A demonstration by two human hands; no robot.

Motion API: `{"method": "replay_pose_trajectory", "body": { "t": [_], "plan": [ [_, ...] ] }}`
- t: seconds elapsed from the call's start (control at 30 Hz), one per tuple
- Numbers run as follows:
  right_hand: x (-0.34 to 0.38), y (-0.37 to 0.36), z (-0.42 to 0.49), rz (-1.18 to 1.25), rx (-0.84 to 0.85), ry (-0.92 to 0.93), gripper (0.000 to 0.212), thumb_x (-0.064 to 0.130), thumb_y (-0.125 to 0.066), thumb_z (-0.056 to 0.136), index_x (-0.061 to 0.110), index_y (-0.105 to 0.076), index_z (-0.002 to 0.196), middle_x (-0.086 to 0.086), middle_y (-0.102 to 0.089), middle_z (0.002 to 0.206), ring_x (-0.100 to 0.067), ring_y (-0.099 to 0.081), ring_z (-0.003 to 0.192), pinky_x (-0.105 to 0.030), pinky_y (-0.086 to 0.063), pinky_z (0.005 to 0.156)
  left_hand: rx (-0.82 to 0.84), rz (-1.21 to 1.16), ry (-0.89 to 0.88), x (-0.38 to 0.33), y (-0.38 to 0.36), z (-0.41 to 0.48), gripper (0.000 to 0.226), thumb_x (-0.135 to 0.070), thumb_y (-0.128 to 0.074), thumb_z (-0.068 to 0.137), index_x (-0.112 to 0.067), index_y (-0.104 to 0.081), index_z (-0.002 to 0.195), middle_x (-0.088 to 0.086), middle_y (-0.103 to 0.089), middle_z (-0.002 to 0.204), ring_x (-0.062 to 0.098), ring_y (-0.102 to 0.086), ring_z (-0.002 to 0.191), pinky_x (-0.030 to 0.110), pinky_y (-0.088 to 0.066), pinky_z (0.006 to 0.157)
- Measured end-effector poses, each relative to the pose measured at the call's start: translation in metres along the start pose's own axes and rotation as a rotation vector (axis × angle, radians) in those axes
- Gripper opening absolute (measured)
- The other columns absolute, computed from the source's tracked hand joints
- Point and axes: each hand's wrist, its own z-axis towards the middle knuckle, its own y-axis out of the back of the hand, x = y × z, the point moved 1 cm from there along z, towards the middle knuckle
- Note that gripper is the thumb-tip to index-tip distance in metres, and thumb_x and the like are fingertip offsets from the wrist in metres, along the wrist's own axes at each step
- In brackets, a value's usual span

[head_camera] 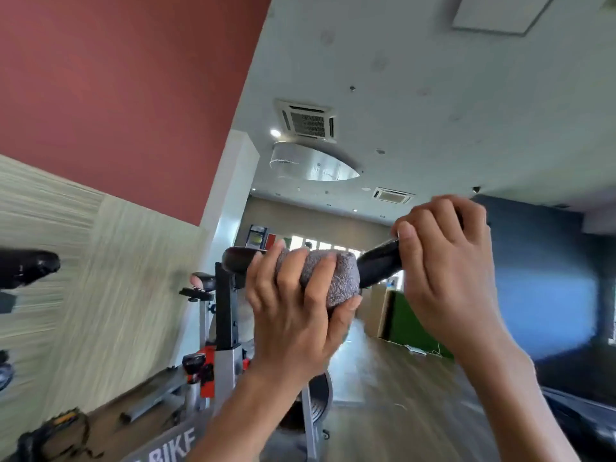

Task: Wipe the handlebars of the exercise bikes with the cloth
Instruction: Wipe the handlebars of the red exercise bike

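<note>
A black handlebar [378, 263] of the exercise bike [220, 331] runs across the middle of the view, its rounded end at the left. My left hand [293, 315] grips a grey speckled cloth [328, 275] wrapped around the bar. To the right, my right hand [443, 258] curls around the bare bar higher up. The stretch of bar under the cloth and under both hands is hidden.
The bike's grey frame with red parts and a black post stands below the bar. Another black saddle or bar end [26, 266] juts in at the left edge. A beige panelled wall [100, 278] is left, wooden floor [383, 378] and a green mat [413, 325] ahead.
</note>
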Motion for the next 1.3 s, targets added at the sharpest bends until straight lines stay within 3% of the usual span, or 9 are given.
{"method": "replay_pose_trajectory", "body": {
  "t": [0.2, 0.33, 0.53, 0.7, 0.97, 1.03, 1.13, 1.2, 1.3],
  "plan": [
    [0.001, 0.005, -0.002, -0.111, -0.015, 0.033, 0.036, 0.028, -0.027, 0.102, 0.014, -0.055, 0.085, 0.000, -0.054, 0.092, -0.030, -0.046, 0.117, -0.047, -0.020, 0.112, 0.318, 0.072, 0.027, -0.003, 0.037, 0.039, 0.048, -0.049, -0.028, 0.099, -0.014, -0.060, 0.107, 0.005, -0.062, 0.093, 0.028, -0.053, 0.086, 0.037, -0.037, 0.081],
    [0.006, 0.012, -0.006, -0.090, -0.021, 0.059, 0.035, 0.032, -0.033, 0.099, 0.012, -0.056, 0.082, -0.003, -0.058, 0.089, -0.031, -0.049, 0.104, -0.041, -0.033, 0.090, 0.572, 0.067, 0.104, -0.008, 0.051, 0.067, 0.038, -0.055, -0.030, 0.091, -0.026, -0.051, 0.077, -0.010, -0.051, 0.064, 0.014, -0.046, 0.061, 0.031, -0.033, 0.058],
    [0.016, 0.013, 0.001, -0.164, -0.064, 0.033, 0.032, 0.037, -0.042, 0.093, 0.013, -0.052, 0.073, -0.003, -0.057, 0.076, -0.030, -0.053, 0.088, -0.039, -0.032, 0.080, 0.723, 0.002, 0.130, -0.003, 0.051, 0.084, 0.048, -0.058, -0.033, 0.089, -0.020, -0.041, 0.060, 0.001, -0.043, 0.045, 0.012, -0.045, 0.043, 0.026, -0.027, 0.046],
    [0.017, 0.020, 0.015, -0.156, -0.021, 0.085, 0.030, 0.022, -0.039, 0.095, 0.019, -0.041, 0.066, -0.005, -0.055, 0.062, -0.030, -0.049, 0.068, -0.040, -0.028, 0.067, 0.915, 0.000, 0.157, 0.002, 0.048, 0.094, 0.052, -0.059, -0.027, 0.083, -0.017, -0.046, 0.059, 0.002, -0.048, 0.048, 0.013, -0.047, 0.046, 0.027, -0.029, 0.049],
    [0.013, 0.038, 0.033, -0.089, 0.378, 0.112, 0.029, 0.021, -0.058, 0.088, 0.019, -0.039, 0.066, -0.004, -0.041, 0.059, -0.029, -0.045, 0.059, -0.037, -0.023, 0.062, 1.278, 0.030, 0.181, 0.010, 0.036, 0.114, 0.054, -0.060, -0.018, 0.083, -0.019, -0.046, 0.063, 0.001, -0.046, 0.050, 0.015, -0.045, 0.049, 0.032, -0.026, 0.052],
    [0.013, 0.041, 0.039, -0.072, 0.460, 0.095, 0.029, 0.021, -0.062, 0.086, 0.020, -0.040, 0.066, -0.003, -0.041, 0.060, -0.028, -0.044, 0.058, -0.037, -0.023, 0.062, 1.313, 0.031, 0.244, 0.006, 0.038, 0.116, 0.042, -0.059, -0.026, 0.088, -0.027, -0.051, 0.078, -0.004, -0.041, 0.045, 0.012, -0.043, 0.045, 0.027, -0.025, 0.051],
    [0.012, 0.044, 0.049, -0.056, 0.578, 0.061, 0.031, 0.018, -0.065, 0.082, 0.021, -0.038, 0.066, -0.002, -0.040, 0.060, -0.027, -0.043, 0.056, -0.036, -0.022, 0.062, 1.375, 0.087, 0.397, 0.007, 0.034, 0.126, 0.039, -0.056, -0.031, 0.091, -0.021, -0.045, 0.099, -0.008, -0.043, 0.046, 0.012, -0.045, 0.045, 0.025, -0.021, 0.050],
    [0.011, 0.046, 0.055, -0.021, 0.635, 0.037, 0.030, 0.017, -0.065, 0.079, 0.021, -0.039, 0.065, -0.001, -0.041, 0.060, -0.026, -0.042, 0.055, -0.036, -0.022, 0.061, 1.473, 0.103, 0.498, 0.014, 0.024, 0.129, 0.036, -0.053, -0.032, 0.092, -0.021, -0.047, 0.093, -0.006, -0.055, 0.060, 0.016, -0.055, 0.062, 0.027, -0.028, 0.060],
    [0.011, 0.050, 0.063, -0.018, 0.750, 0.026, 0.027, 0.017, -0.064, 0.080, 0.021, -0.043, 0.065, -0.001, -0.044, 0.063, -0.026, -0.043, 0.059, -0.037, -0.022, 0.061, 1.478, 0.060, 0.491, 0.013, 0.020, 0.131, 0.045, -0.046, -0.028, 0.093, -0.019, -0.062, 0.080, -0.008, -0.062, 0.079, 0.017, -0.060, 0.081, 0.036, -0.038, 0.095]
  ]
}}
